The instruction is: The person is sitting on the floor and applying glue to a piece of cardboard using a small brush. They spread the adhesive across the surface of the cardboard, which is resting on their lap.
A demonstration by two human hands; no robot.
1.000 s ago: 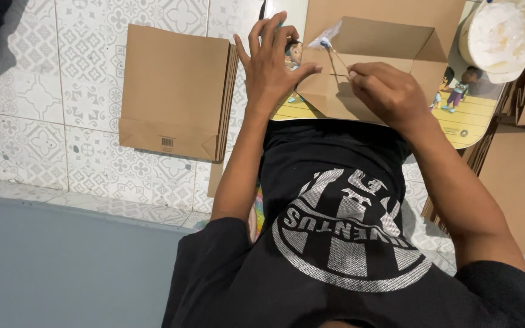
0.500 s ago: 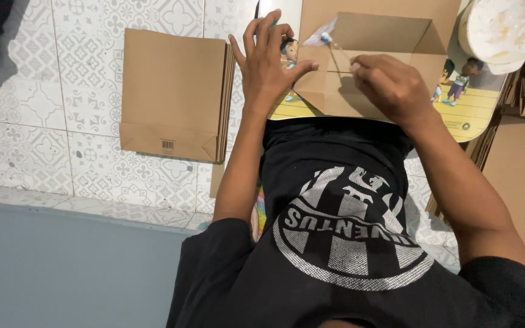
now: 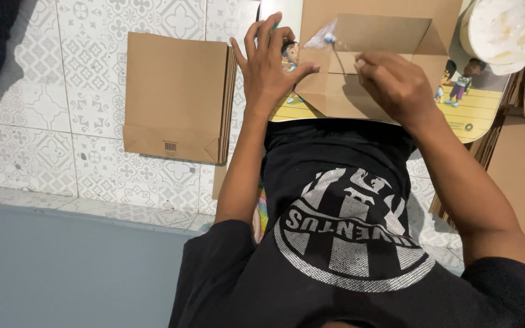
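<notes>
Right hand (image 3: pixel 396 85) hiding brush (image 3: pixel 329 42) handle

Folded bag (image 3: pixel 372 73) on board (image 3: pixel 475 115); bag stack (image 3: pixel 177 97) left of it

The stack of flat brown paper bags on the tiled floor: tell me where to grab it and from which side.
Judging by its pose, take the stack of flat brown paper bags by its right long edge, where the layered edges show, coming from the side of the left hand. It lies flat on the tiled floor, so fingers must slide under an edge; that edge looks thickest and nearest.
</notes>
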